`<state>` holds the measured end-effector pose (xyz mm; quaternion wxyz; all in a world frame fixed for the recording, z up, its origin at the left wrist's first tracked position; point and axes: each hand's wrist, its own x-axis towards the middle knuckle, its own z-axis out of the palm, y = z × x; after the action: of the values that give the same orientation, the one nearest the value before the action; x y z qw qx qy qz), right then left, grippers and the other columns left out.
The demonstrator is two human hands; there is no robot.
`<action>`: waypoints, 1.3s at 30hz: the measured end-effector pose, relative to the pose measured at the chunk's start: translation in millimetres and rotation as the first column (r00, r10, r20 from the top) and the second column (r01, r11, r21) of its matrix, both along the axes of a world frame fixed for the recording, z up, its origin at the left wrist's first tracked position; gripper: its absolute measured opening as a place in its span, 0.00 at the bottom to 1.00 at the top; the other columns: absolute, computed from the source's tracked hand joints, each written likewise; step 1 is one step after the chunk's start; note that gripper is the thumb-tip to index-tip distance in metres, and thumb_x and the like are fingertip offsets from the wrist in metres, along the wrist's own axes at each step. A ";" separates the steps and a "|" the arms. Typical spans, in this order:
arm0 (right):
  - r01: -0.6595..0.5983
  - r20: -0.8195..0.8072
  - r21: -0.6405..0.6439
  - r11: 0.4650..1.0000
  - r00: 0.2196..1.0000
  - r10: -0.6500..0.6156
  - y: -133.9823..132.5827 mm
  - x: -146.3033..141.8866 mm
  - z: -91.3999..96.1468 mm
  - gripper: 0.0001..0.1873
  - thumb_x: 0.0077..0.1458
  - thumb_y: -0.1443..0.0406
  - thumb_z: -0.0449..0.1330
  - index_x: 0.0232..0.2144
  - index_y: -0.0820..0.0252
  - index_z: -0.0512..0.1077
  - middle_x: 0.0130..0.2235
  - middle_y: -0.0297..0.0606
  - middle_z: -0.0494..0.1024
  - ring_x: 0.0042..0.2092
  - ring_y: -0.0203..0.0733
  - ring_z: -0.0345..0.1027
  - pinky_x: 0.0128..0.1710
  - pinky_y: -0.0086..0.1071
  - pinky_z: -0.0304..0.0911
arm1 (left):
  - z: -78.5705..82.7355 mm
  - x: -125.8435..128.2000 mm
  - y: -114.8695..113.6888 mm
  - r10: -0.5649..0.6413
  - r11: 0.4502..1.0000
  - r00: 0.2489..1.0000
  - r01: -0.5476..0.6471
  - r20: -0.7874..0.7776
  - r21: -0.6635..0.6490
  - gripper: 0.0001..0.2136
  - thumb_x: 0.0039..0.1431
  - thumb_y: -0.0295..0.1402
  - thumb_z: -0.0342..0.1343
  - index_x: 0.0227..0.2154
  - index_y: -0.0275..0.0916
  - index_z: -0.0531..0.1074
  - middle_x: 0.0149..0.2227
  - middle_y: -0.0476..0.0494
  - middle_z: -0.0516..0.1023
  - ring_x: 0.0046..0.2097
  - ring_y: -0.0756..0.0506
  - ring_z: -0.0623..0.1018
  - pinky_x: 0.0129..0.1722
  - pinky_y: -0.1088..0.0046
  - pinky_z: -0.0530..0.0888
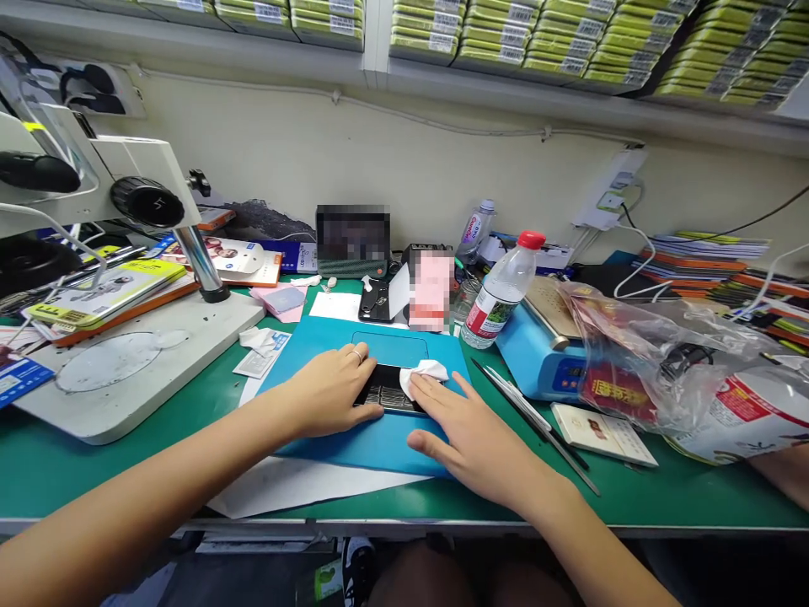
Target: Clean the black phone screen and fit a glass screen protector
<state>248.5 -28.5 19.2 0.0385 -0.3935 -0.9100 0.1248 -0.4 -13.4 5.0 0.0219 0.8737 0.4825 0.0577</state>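
Note:
A glossy black flat slab, probably a phone screen or phone [390, 398], lies on a blue mat [379, 443] in front of me. My left hand [338, 384] grips its left end, thumb along the near edge and bent fingers at the far edge. My right hand [461, 421] presses a crumpled white tissue [426, 369] onto the slab's right end, fingers laid over the tissue and thumb held out. The slab's two ends are hidden under my hands. Behind it, a thin dark outline of a rounded rectangle [390, 346] shows on the mat.
A microscope stand [152, 362] with phone boxes occupies the left. At the right are tweezers-like tools [537, 409], a red-capped bottle [499, 291], a blue scale [543, 354] and a plastic bag [638, 354]. Another person's arm [784, 472] shows at the right edge.

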 end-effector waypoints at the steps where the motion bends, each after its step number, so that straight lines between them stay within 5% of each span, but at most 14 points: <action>1: -0.006 0.006 -0.001 1.000 1.000 0.006 -2.2 4.3 -0.3 0.39 0.68 0.43 0.46 0.68 0.63 0.61 0.70 0.48 0.61 0.72 0.54 0.52 0.72 0.60 0.42 | -1.8 -0.7 -2.4 0.024 1.000 1.000 -0.024 0.008 0.002 0.26 0.66 0.49 0.53 0.55 0.32 0.71 0.53 0.30 0.74 0.51 0.32 0.77 0.50 0.55 0.74; 8: -0.039 0.030 0.079 0.996 0.999 0.036 -17.2 25.5 -13.0 0.38 0.69 0.44 0.44 0.70 0.62 0.59 0.71 0.45 0.59 0.72 0.53 0.52 0.71 0.59 0.46 | -32.2 -2.6 -46.5 0.224 0.974 0.970 -0.227 0.098 0.013 0.40 0.69 0.55 0.46 0.70 0.24 0.51 0.69 0.25 0.61 0.68 0.30 0.64 0.64 0.52 0.66; 13: -0.020 0.018 0.119 0.993 1.000 0.018 -3.9 20.5 -19.8 0.38 0.70 0.44 0.42 0.69 0.63 0.60 0.70 0.48 0.62 0.71 0.53 0.55 0.70 0.58 0.49 | -50.2 10.4 -67.5 0.312 0.944 0.911 -0.328 0.269 0.015 0.44 0.67 0.61 0.44 0.71 0.27 0.50 0.71 0.27 0.57 0.73 0.30 0.56 0.68 0.49 0.60; 19: 0.008 -0.056 0.195 0.981 0.998 0.003 9.4 4.8 -27.0 0.40 0.70 0.44 0.40 0.67 0.66 0.63 0.68 0.52 0.65 0.70 0.54 0.57 0.69 0.57 0.53 | -42.3 9.5 -69.0 0.293 0.952 0.913 -0.307 0.285 0.004 0.44 0.66 0.60 0.46 0.71 0.27 0.51 0.71 0.26 0.58 0.72 0.29 0.56 0.68 0.47 0.62; 25: 0.060 -0.139 0.245 0.968 0.990 -0.026 -6.3 12.2 -33.1 0.35 0.71 0.47 0.44 0.66 0.65 0.64 0.67 0.51 0.67 0.69 0.55 0.60 0.67 0.60 0.55 | -35.3 7.8 -74.5 0.252 0.964 0.920 -0.267 0.301 0.006 0.42 0.65 0.56 0.51 0.70 0.28 0.54 0.70 0.26 0.61 0.71 0.30 0.60 0.67 0.49 0.63; 31: 0.134 -0.278 0.326 0.936 0.960 -0.041 -15.9 21.6 -38.3 0.24 0.72 0.56 0.48 0.55 0.64 0.75 0.58 0.49 0.79 0.62 0.51 0.71 0.63 0.50 0.63 | -32.2 8.7 -76.3 0.260 0.961 0.914 -0.275 0.312 0.007 0.38 0.63 0.53 0.55 0.67 0.29 0.61 0.67 0.30 0.66 0.68 0.31 0.66 0.66 0.52 0.67; 39: 0.220 -0.386 0.374 0.901 0.920 -0.065 -19.6 23.2 -46.8 0.16 0.69 0.60 0.54 0.48 0.61 0.78 0.52 0.46 0.83 0.56 0.49 0.75 0.57 0.44 0.68 | -36.9 6.5 -76.8 0.265 0.957 0.902 -0.290 0.340 0.023 0.35 0.63 0.54 0.55 0.65 0.33 0.67 0.65 0.33 0.70 0.65 0.33 0.71 0.64 0.52 0.71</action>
<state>271.7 -48.1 -27.5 0.2976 -0.4131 -0.8607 -0.0014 6.1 -90.2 -31.9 0.0628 0.7739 0.5887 0.2249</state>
